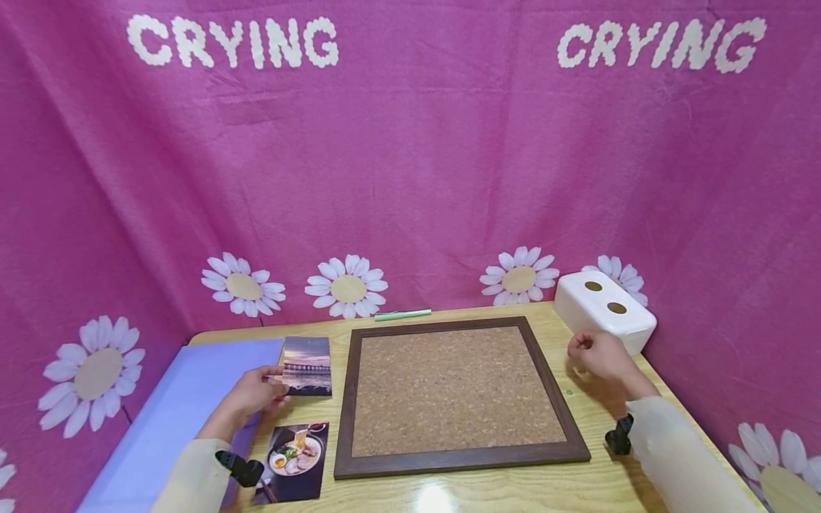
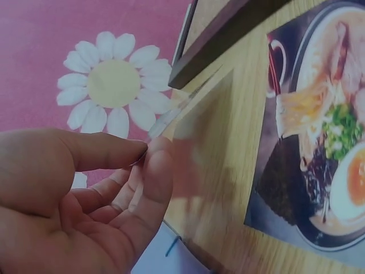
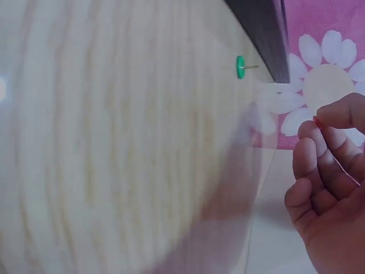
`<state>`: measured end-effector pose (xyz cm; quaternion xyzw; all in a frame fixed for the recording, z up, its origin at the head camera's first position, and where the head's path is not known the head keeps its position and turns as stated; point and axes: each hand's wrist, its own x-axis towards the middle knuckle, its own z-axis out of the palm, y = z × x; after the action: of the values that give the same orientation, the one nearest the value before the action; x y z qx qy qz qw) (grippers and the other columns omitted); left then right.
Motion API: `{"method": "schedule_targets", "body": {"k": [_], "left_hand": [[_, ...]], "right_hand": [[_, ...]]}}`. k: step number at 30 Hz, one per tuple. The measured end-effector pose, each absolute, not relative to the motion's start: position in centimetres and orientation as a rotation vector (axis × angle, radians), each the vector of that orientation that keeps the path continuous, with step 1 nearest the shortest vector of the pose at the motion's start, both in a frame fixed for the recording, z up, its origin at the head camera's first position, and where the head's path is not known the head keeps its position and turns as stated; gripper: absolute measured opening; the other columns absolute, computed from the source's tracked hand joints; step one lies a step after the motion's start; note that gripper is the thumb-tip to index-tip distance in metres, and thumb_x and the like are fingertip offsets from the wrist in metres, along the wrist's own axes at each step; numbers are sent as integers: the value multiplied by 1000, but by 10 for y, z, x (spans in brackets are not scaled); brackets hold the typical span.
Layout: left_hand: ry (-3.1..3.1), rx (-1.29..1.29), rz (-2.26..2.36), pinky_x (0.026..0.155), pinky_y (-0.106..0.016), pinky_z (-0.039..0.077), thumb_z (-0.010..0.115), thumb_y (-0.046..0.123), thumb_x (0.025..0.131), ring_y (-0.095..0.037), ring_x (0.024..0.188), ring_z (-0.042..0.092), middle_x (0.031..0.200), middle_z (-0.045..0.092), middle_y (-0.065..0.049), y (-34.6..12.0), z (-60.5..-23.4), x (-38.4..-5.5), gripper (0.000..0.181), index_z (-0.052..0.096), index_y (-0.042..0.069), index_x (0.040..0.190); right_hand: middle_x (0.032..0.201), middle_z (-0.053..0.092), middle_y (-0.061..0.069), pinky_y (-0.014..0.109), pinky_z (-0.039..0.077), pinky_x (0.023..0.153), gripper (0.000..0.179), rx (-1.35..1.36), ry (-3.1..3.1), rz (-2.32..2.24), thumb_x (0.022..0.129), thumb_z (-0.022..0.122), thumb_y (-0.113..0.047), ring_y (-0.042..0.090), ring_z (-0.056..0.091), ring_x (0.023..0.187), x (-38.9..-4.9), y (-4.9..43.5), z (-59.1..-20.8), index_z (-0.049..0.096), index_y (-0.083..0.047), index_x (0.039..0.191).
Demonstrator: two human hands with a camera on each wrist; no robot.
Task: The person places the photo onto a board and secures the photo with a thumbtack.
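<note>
My left hand (image 1: 251,393) pinches the left edge of a photo print (image 1: 308,360) of a pier under a purple sky. In the left wrist view that print (image 2: 165,121) is seen nearly edge-on between thumb and fingertips. Below it lies a second print (image 1: 296,456) showing a bowl of ramen. To the right is a cork board (image 1: 455,388) in a dark brown frame. Past its right side, my right hand (image 1: 599,353) pinches what looks like a red thumbtack (image 3: 316,120), mostly hidden by the fingertips. A green thumbtack (image 3: 240,67) lies on the table near that hand.
A white box (image 1: 606,306) with two round holes stands at the back right, just beyond my right hand. A light green pen (image 1: 403,315) lies behind the board. A lavender sheet or folder (image 1: 160,413) covers the table's left side. Pink cloth surrounds the table (image 1: 378,491).
</note>
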<state>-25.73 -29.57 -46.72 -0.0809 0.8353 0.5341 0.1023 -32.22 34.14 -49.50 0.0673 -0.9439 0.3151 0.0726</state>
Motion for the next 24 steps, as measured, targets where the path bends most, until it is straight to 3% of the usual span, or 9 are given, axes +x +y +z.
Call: {"method": "schedule_targets", "body": {"k": [11,24], "left_hand": [[2368,-169,1683,70,-27,61,53,-3,97,-12,73,69,91,64,-10,-292,-460,-252,54,29,-16,143],[2227,-24,1769,79,-30,61,53,-1,97,-13,81,70,94,62,-8,-278,-453,-247,57,27,-15,146]], "right_hand": [[73,65,0,24,43,62,5,178,-2843,921,82,69,-13,10,53,68,-319,334,-481,67,-9,80],[73,65,1,22,45,59,16,334,-2794,1034,87,76,-18,4,55,62,-323,317,-466,65,-7,86]]}}
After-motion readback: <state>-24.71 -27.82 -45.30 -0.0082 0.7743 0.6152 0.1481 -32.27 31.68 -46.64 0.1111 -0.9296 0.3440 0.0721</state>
